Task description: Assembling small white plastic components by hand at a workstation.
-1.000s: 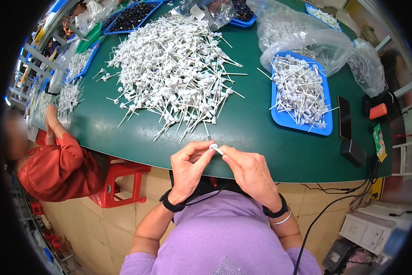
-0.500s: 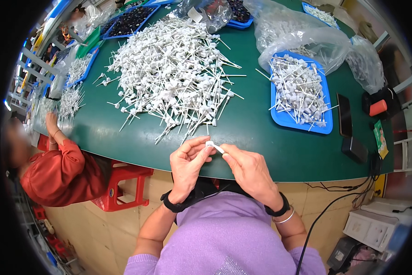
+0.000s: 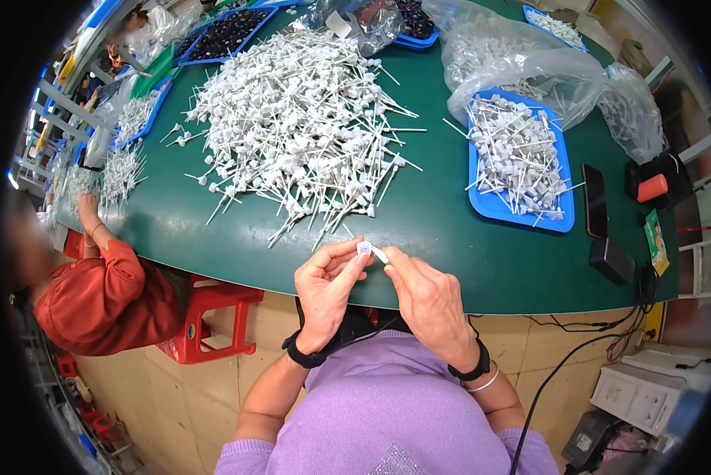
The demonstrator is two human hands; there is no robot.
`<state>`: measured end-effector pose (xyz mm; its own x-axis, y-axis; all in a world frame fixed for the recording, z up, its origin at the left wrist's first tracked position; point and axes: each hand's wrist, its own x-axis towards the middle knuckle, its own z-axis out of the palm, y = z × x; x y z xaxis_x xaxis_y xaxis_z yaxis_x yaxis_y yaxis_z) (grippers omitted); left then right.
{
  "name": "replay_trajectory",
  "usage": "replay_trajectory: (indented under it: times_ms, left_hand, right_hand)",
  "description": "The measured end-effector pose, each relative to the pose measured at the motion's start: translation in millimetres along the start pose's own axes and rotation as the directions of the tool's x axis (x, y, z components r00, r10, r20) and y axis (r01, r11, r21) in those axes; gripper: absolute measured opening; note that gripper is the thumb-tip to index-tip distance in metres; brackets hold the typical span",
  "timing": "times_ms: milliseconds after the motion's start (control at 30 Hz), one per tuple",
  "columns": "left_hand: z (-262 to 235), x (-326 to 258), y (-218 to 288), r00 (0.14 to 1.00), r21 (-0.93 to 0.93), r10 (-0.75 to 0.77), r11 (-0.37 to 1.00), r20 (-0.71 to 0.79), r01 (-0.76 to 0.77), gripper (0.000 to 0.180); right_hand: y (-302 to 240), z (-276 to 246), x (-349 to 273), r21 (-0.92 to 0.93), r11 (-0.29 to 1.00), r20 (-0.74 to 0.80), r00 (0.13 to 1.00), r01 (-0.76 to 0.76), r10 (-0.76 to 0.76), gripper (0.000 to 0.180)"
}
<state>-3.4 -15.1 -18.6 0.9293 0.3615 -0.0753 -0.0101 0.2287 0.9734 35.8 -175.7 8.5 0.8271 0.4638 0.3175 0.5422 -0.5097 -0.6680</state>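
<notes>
My left hand (image 3: pixel 324 286) pinches a small white plastic piece (image 3: pixel 363 248) between thumb and fingers, just off the table's near edge. A thin white stem sticks out beyond the fingers and seems to belong to it. My right hand (image 3: pixel 428 297) is closed on a narrow white strip-like tool (image 3: pixel 380 254), whose tip meets or nearly meets the piece's head. Whether they touch I cannot tell. Beyond my hands lies a large heap of white plastic pieces with thin stems (image 3: pixel 292 134). A blue tray (image 3: pixel 522 220) at the right holds more of them.
A green table (image 3: pixel 442 214) carries everything. At the right are a clear plastic bag (image 3: pixel 545 71), a dark phone (image 3: pixel 594 199) and a black box (image 3: pixel 611 260). Dark small parts fill a tray (image 3: pixel 227 36) at the back. A person in red (image 3: pixel 94 297) sits left by a red stool (image 3: pixel 213 321).
The white piece has turned in my left fingers, and its stem now slants to the left. The right hand's wrist has shifted slightly left, with the white tool still at the piece's head.
</notes>
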Motion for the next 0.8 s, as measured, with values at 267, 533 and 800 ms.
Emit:
replay_trajectory:
  times_ms: [267,533,800]
  left_hand:
    - [2.0,-1.4,-3.2,1.0,0.003,0.016,1.0,-0.011,-0.016,0.024]
    - [5.1,-2.9,-4.7,0.997,0.054,0.072,0.996,-0.022,-0.07,0.025]
    - [6.8,-3.6,-7.4,0.993,0.122,0.112,0.987,-0.029,-0.107,0.022]
  right_hand:
    - [-0.1,-0.1,0.1,-0.028,1.0,-0.001,1.0,-0.002,0.002,0.018]
    - [1.7,-0.9,0.5,-0.064,0.998,0.014,1.0,0.011,-0.01,0.021]
    - [2.1,0.7,-1.6,-0.082,0.996,-0.005,1.0,0.023,-0.023,0.024]
